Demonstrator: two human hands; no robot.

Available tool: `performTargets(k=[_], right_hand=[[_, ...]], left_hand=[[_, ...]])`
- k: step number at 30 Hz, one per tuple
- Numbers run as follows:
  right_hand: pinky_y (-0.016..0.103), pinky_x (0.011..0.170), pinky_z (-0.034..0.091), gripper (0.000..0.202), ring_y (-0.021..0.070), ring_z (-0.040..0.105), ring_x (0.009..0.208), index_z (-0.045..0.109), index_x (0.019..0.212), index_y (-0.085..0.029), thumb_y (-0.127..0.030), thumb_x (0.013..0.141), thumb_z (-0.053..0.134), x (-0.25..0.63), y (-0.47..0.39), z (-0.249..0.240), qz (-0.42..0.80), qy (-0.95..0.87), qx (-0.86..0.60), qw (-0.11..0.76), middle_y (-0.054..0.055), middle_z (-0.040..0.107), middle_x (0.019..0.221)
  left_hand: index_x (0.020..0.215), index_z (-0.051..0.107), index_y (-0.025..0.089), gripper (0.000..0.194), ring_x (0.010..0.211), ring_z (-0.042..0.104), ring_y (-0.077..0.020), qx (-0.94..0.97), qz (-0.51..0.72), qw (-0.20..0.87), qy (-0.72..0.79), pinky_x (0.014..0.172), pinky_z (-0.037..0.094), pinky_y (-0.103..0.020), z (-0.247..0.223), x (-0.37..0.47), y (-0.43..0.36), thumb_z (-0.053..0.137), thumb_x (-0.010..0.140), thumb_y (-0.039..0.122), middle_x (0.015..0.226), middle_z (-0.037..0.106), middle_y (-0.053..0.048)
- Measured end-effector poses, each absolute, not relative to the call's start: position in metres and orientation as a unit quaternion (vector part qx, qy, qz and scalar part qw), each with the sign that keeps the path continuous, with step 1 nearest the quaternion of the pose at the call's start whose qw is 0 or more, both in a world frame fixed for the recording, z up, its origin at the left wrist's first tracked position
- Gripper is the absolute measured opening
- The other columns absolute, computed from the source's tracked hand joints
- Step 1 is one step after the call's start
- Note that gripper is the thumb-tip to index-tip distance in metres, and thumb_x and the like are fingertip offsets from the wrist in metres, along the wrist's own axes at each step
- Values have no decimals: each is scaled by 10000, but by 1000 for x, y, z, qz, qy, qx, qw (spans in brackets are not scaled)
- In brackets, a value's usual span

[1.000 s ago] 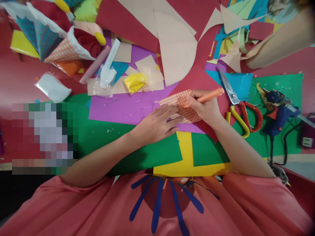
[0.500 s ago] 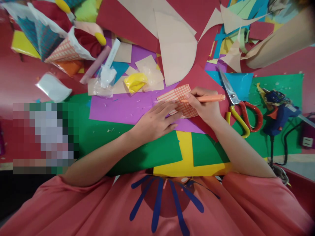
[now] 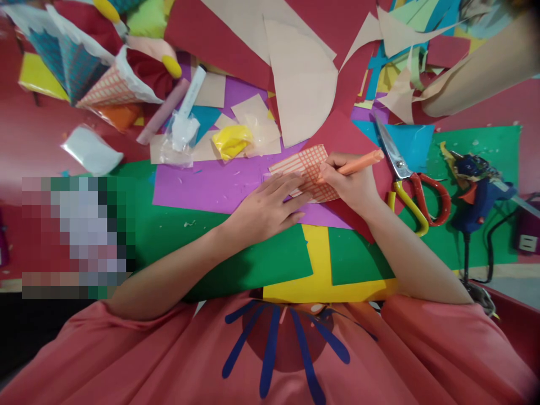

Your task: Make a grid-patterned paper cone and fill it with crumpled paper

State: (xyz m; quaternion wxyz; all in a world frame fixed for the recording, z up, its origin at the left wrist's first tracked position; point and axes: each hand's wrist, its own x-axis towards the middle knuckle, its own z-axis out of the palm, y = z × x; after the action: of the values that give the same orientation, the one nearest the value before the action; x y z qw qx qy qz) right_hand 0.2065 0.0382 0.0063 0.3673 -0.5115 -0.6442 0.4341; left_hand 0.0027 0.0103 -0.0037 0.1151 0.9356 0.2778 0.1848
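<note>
Now your right hand (image 3: pixel 351 184) pinches an orange marker (image 3: pixel 361 163), left hand (image 3: pixel 266 207) spread on part-gridded paper (image 3: pixel 310 160) whose striped left end seems unfinished.

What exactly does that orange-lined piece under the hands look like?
The orange-lined piece is pale, thin and flat, like paper or foam. Crossed lines form a grid toward its right; plain stripes run on its left. It lies over a purple sheet and a red sheet. The left hand rests on it; the right hand holds an orange pen to it.
</note>
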Motion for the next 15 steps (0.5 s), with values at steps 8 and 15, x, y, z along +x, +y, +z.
performTargets(k=[8,15], right_hand=[[231,485,280,288,54,367,493,414,541,-186,-200,811,514,208,37,5,428,-609,-517,422,-50,410,519],[226,494,326,277,64,418,516,526,594,-174,-284,843,581,209,35,5,415,-616,-518,425,-40,489,542]], left_hand=[[1218,587,156,315,1275,519,-303,932,184,130,285,1033,478,-507,-5,2,11,498,937,268,1310,562,-175],[1240,572,158,340,1302,495,-313,923,172,142,315,1056,446,-534,-7,0,12,501,940,300,1349,544,-182]])
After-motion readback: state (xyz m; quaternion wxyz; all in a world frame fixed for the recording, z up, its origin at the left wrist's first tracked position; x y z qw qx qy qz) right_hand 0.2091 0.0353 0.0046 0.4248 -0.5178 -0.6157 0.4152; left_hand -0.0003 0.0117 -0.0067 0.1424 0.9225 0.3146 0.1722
